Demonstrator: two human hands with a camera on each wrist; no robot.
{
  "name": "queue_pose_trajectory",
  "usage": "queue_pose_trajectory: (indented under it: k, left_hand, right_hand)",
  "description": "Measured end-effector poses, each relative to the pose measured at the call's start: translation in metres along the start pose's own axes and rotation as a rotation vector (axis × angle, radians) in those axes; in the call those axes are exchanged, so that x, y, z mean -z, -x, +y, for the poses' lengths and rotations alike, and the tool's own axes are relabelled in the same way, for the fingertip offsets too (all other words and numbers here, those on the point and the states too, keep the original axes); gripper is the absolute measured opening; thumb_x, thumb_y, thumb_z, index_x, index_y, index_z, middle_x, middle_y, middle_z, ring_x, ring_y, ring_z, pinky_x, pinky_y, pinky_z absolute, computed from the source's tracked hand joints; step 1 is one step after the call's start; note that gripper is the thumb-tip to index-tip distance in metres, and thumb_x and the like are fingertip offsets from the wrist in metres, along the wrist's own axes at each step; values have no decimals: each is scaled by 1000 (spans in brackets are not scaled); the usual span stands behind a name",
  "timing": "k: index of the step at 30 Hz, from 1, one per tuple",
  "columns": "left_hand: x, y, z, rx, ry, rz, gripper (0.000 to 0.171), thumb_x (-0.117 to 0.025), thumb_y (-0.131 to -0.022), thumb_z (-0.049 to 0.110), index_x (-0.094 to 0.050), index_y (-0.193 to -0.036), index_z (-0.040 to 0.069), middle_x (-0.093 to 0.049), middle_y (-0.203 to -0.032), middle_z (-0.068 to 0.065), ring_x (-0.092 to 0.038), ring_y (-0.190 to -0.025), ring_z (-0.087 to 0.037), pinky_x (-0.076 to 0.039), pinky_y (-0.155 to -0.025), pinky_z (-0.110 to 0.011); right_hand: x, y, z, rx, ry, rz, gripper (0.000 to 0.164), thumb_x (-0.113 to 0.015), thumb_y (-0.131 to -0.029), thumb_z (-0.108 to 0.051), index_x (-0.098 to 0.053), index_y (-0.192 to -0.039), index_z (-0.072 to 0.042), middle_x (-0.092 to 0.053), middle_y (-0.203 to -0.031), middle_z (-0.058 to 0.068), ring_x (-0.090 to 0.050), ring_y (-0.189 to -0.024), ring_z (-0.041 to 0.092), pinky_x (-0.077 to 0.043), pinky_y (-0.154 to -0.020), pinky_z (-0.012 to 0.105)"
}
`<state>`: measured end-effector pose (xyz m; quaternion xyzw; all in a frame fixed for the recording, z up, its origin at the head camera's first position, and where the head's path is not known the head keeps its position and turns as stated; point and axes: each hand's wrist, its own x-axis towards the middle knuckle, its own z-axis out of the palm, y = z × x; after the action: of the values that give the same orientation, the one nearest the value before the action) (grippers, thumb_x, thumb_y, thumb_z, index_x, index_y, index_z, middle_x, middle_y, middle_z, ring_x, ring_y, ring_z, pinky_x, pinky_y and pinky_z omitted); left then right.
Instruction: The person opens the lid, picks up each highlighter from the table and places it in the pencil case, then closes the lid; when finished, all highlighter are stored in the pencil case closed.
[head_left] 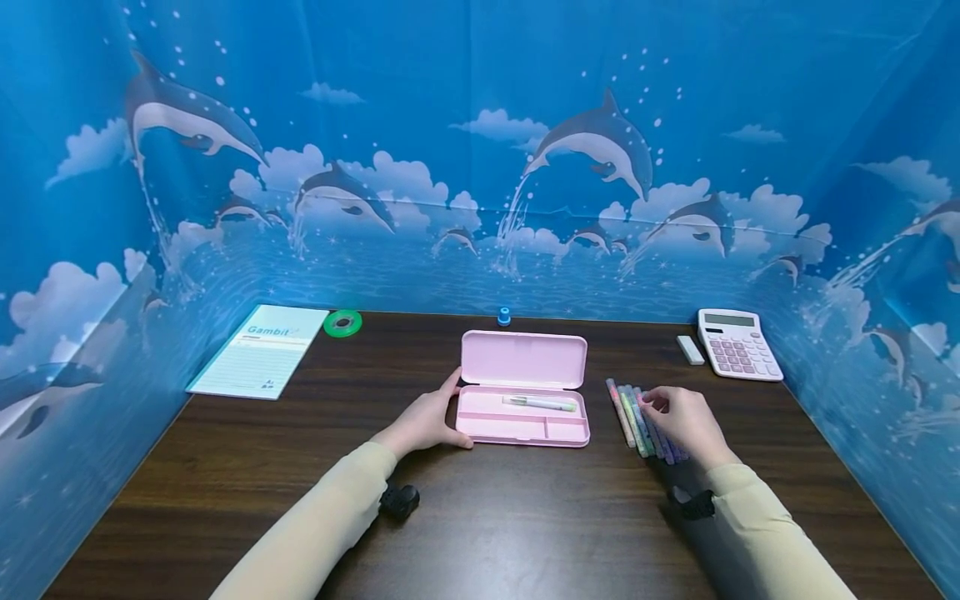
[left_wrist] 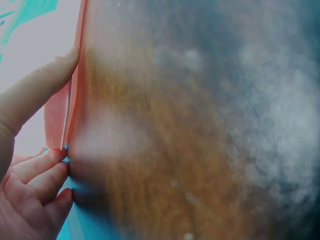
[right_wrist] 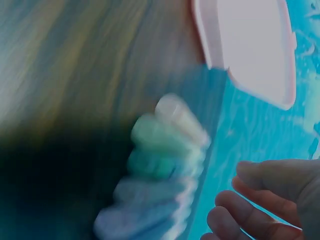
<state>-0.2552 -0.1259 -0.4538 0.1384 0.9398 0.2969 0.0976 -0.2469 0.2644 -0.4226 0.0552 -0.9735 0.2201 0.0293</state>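
A pink pencil case (head_left: 521,402) lies on the table with its lid raised toward the back. Inside its upper compartment is one pale marker pen (head_left: 540,403). My left hand (head_left: 429,419) holds the case's left end, thumb at the front corner and a finger toward the hinge. In the left wrist view the thumb presses the pink edge and the fingertips touch the end. My right hand (head_left: 684,421) is over a row of several coloured marker pens (head_left: 628,417) right of the case. Its fingers are loosely bent, and nothing shows between them in the right wrist view.
A notepad (head_left: 258,350) and a green tape roll (head_left: 342,323) lie at the back left. A small blue object (head_left: 504,317) stands behind the case. At the back right are a white eraser-like block (head_left: 690,350) and a calculator (head_left: 740,344). A dolphin-print curtain (head_left: 420,108) borders the table.
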Motion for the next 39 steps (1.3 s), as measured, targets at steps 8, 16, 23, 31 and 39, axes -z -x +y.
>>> queue_pose_trajectory:
  k: [8,16,23,31,39]
  left_hand:
    - [0,0,2,-7,7,3,122,-87,-65,38,-8,-153,9,-47,-142,-12,-48,-126,-30,-36,-105,-47]
    - [-1,-1,2,-13,14,-3,122,-87,-66,37,-7,-153,9,-47,-143,-12,-48,-127,-29,-36,-105,-46]
    - [0,0,1,-24,5,-1,122,-86,-66,37,-6,-153,8,-47,-143,-11,-47,-128,-28,-36,-105,-44]
    - [2,0,3,-16,19,-6,122,-87,-66,37,-6,-154,9,-47,-143,-10,-47,-128,-27,-36,-105,-44]
    - [2,0,2,-14,17,-10,122,-86,-67,38,-6,-154,9,-46,-144,-10,-46,-128,-27,-36,-105,-44]
  right_hand:
    - [7,10,31,-88,0,-9,21,-68,-85,-9,-68,-97,8,-67,-88,22,-57,-71,24,-53,-69,43]
    - [4,10,51,-118,15,-37,20,-68,-83,-10,-68,-91,8,-67,-82,19,-57,-68,23,-52,-67,43]
    - [5,9,55,-130,3,-53,21,-67,-82,-10,-68,-89,9,-67,-81,20,-58,-66,21,-52,-65,41]
    - [8,13,55,-197,-23,-67,20,-66,-82,-10,-68,-87,9,-65,-72,13,-55,-59,18,-47,-56,33]
    - [10,15,56,-239,-72,-35,18,-64,-82,-8,-65,-89,8,-61,-66,9,-53,-53,17,-46,-50,31]
